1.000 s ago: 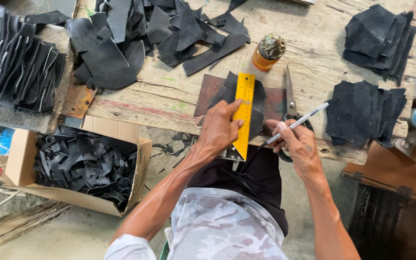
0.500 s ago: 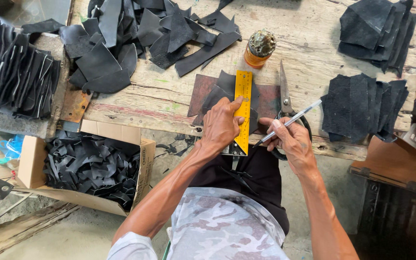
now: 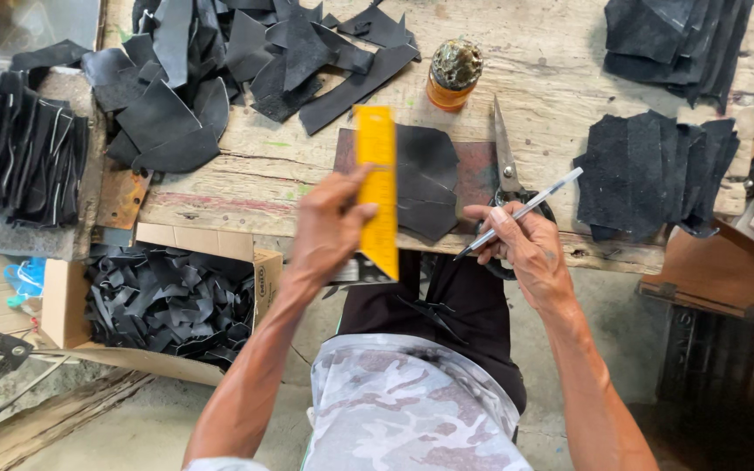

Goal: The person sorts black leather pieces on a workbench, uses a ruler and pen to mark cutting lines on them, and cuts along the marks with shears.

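Note:
My left hand grips a yellow ruler and holds it tilted over the left edge of a dark leather piece. That piece lies on a brown board near the bench's front edge. My right hand holds a pen with its tip pointing down-left, just right of the leather piece. Under that hand, scissors lie on the board with the blades pointing away from me.
Black scraps are heaped at the back left; stacks of cut black pieces lie on the right. An orange jar with a dirty lid stands behind the board. A cardboard box of scraps sits below the bench's left side.
My left hand has lifted the ruler off the leather piece and shifted it left, uncovering the piece. My right hand with the pen has stayed by the scissors.

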